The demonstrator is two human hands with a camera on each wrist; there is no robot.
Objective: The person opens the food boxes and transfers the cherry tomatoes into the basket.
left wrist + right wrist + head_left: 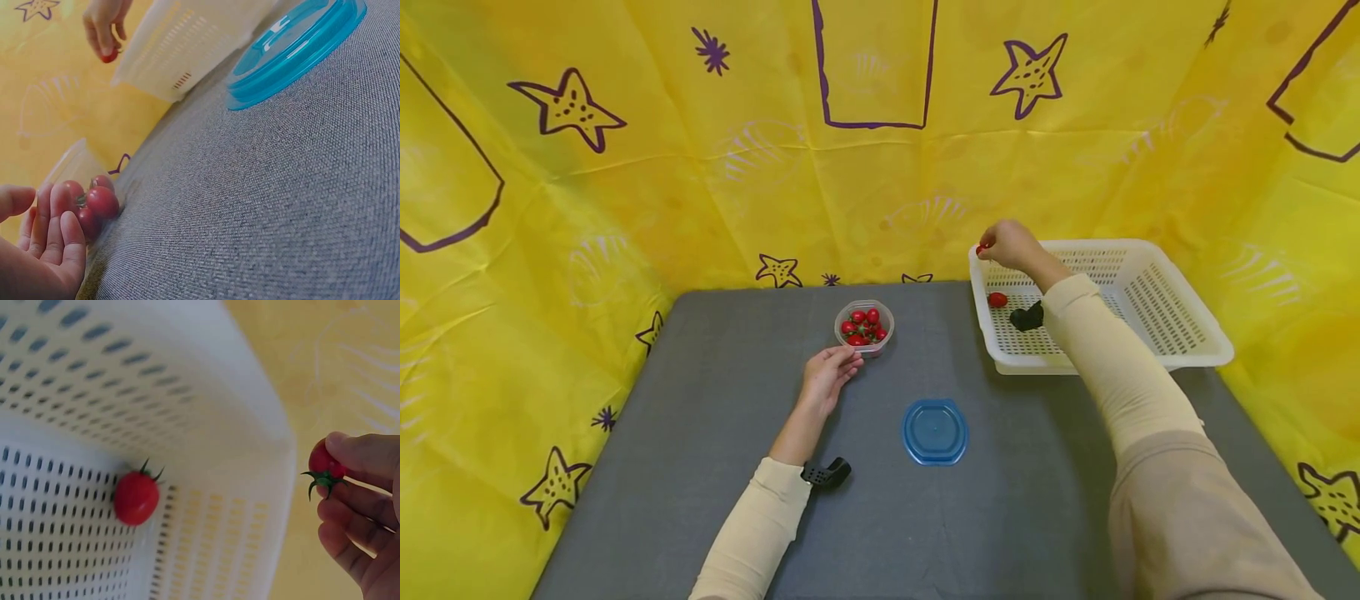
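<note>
A person in cream sleeves works at a grey, cloth-textured desk (pixel 700 433), both hands reaching forward. The right hand (pixel 1011 246) pinches one small red tomato (pixel 320 461) between thumb and fingers, its green leafy top pointing down in the right wrist view. That hand is raised at the far left corner of a white plastic basket (pixel 1161 287) with slotted sides and bottom, which sits at the right of the desk. Inside the basket, near its left end, lies a second tomato (pixel 997 300) with green leaves.

The left hand (pixel 829 379) is relaxed, its fingers loosely extended and touching the near side of a small clear bowl (pixel 874 352) near the far edge of the desk. The bowl holds a cluster of red tomatoes (pixel 864 328), some with green stems. A black strap (pixel 827 472) shows at the left wrist.

Nearer the person, between the bowl and the basket, a round blue lid (pixel 936 431) lies flat. Yellow cloth (pixel 880 192) printed with purple starfish and pale fish bones hangs behind the desk and along both sides.
</note>
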